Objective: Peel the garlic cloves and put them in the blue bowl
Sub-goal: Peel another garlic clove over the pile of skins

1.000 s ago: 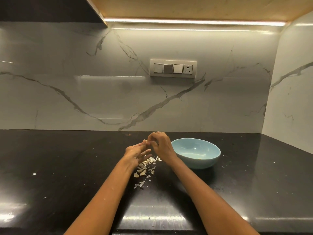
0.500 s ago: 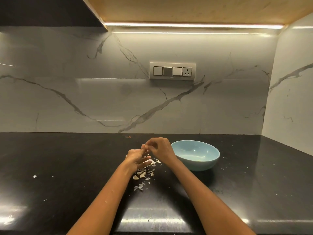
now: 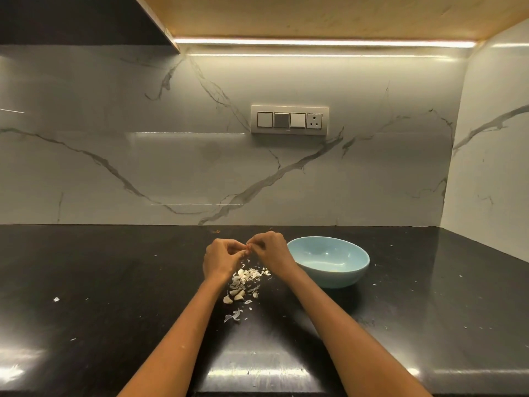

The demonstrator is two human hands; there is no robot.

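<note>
Both hands meet above the black desk point(image 3: 114, 282), fingertips drawn together at a single small spot. The left hand point(image 3: 220, 260) has its fingers curled in, pinching a tiny piece that shows only as a reddish-pale speck where the two hands touch; the right hand point(image 3: 270, 250) curls its fingers and thumb onto that same speck from the other side. It is most likely a garlic clove point(image 3: 248, 247), but it is too small and too covered by fingertips to say more about it.

Directly below the hands, between the two forearms, lies a loose heap of garlic skins and cloves point(image 3: 243, 282) on the desk, with a few more scraps trailing toward the person. Which pieces are whole cloves and which are only skin cannot be told apart for sure.

The blue bowl point(image 3: 343, 277) stands just beside the right hand, on its outer side, close to the wrist but apart from it. Something small and pale lies at its bottom, too faint to identify.

Behind the hands, on the marble wall, sits a switch panel point(image 3: 289, 120).
</note>
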